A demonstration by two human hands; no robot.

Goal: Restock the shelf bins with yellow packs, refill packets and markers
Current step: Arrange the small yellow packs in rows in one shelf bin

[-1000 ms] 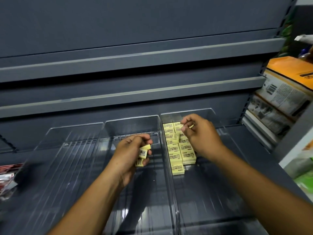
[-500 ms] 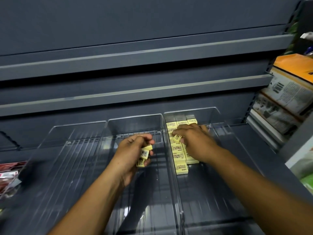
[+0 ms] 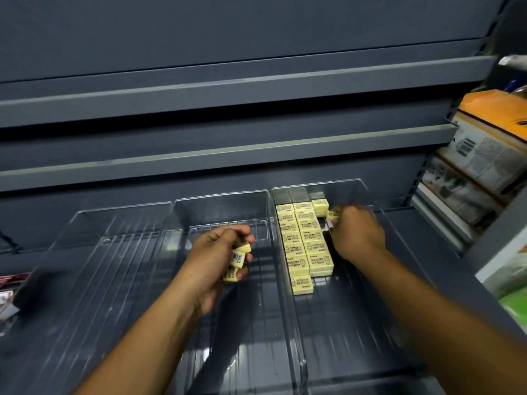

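- Head view: my left hand point(image 3: 216, 258) clutches a few yellow packs point(image 3: 236, 260) over the middle bin point(image 3: 222, 195).
- My right hand point(image 3: 356, 232) is blurred; it seems to pinch one pack point(image 3: 332, 214) at the far end of the right bin point(image 3: 370, 201).
- Rows point(image 3: 305, 243) of packs fill that bin's far left.

Seen from the wearer's own head, two slim forearms come in bare and uncovered from the lower edge of the view, ending in a bare left hand point(image 3: 212, 260) and a bare right hand point(image 3: 356, 235) whose fingers are blurred.
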